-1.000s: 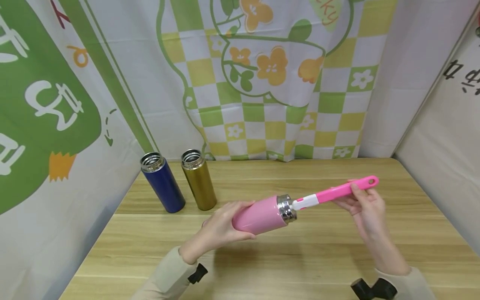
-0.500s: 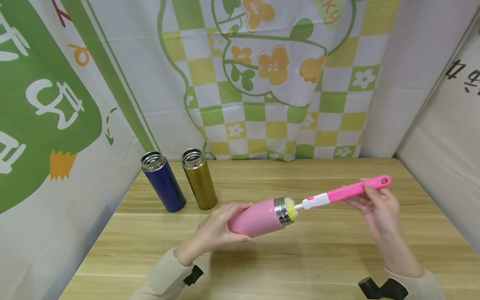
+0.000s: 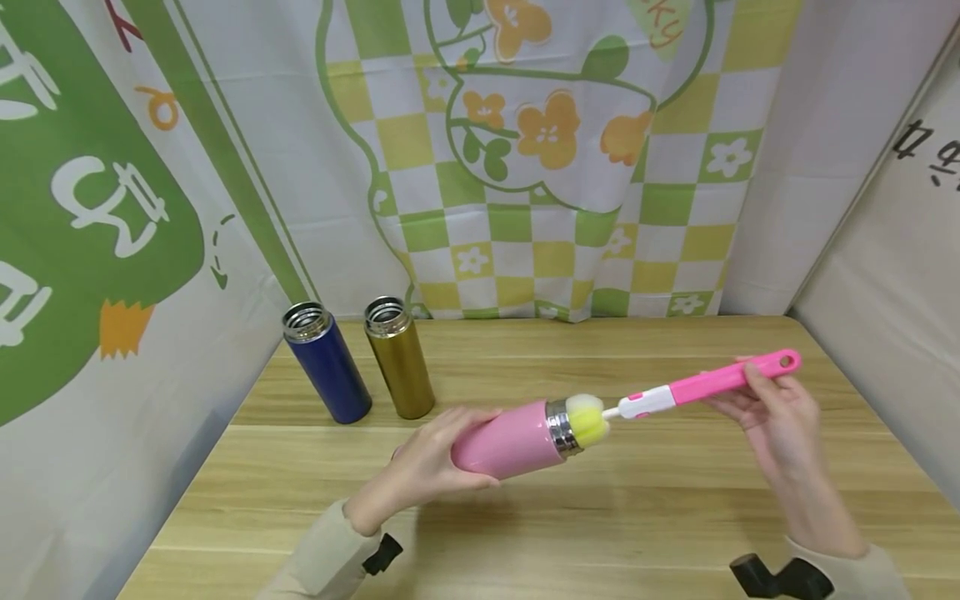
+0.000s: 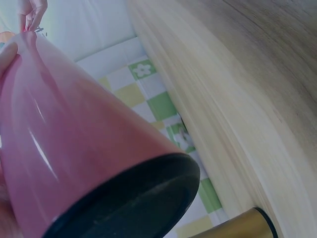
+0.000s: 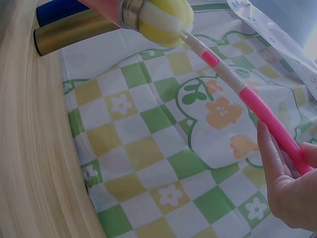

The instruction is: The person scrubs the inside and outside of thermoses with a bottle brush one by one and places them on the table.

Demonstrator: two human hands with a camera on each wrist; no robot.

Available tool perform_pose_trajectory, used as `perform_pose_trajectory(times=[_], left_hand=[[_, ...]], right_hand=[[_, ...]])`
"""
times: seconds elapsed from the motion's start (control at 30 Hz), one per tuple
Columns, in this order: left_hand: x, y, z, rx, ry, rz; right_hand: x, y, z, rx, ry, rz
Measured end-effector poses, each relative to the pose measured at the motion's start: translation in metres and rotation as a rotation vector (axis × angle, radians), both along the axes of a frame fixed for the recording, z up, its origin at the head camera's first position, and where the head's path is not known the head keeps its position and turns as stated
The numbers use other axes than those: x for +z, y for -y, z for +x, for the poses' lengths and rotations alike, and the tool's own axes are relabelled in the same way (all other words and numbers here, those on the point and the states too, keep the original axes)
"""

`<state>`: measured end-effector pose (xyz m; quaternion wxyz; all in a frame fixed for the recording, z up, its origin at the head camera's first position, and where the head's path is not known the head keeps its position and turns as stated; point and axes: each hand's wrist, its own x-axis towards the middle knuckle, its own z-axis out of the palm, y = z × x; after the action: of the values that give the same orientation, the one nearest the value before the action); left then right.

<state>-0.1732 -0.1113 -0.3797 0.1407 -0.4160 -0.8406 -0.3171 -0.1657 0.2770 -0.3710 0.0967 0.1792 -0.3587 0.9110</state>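
My left hand (image 3: 431, 467) grips a pink bottle (image 3: 506, 442) round its body, tilted with its steel mouth to the right, above the table. In the left wrist view the dark base of the pink bottle (image 4: 84, 144) faces the camera. My right hand (image 3: 780, 417) holds a bottle brush (image 3: 708, 383) by its pink handle, thumb on top. The yellow and white sponge head (image 3: 588, 421) bulges out of the bottle's mouth, its far end hidden inside. In the right wrist view the brush's white neck (image 5: 225, 74) runs to that sponge.
A blue bottle (image 3: 330, 367) and a gold bottle (image 3: 401, 362) stand uncapped on the wooden table (image 3: 600, 533), back left. A patterned curtain (image 3: 555, 275) hangs behind the table's far edge.
My right hand has moved right with the brush, drawing the sponge head partly out of the pink bottle. My left hand and the bottle have shifted slightly left.
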Motion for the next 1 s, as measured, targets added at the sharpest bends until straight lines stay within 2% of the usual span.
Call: perform_pose_trajectory(times=[0.07, 0.2, 0.23, 0.37, 0.6, 1.0], left_hand=[[0.000, 0.001, 0.001, 0.007, 0.009, 0.001], [0.000, 0.004, 0.002, 0.014, -0.003, 0.008], [0.000, 0.005, 0.002, 0.014, -0.009, 0.008], [0.001, 0.004, 0.002, 0.005, -0.037, -0.001], [0.003, 0.004, -0.001, 0.007, -0.099, 0.015], [0.003, 0.004, -0.003, 0.031, -0.131, 0.046]], right_hand=[[-0.002, -0.004, -0.001, -0.021, 0.013, 0.001], [0.002, -0.008, 0.001, 0.002, 0.019, -0.031], [0.018, 0.002, 0.010, -0.022, 0.031, -0.013], [0.024, 0.003, 0.013, -0.020, 0.043, -0.023], [0.027, 0.006, 0.012, -0.013, 0.078, -0.021], [0.025, 0.017, 0.010, -0.048, 0.081, 0.046]])
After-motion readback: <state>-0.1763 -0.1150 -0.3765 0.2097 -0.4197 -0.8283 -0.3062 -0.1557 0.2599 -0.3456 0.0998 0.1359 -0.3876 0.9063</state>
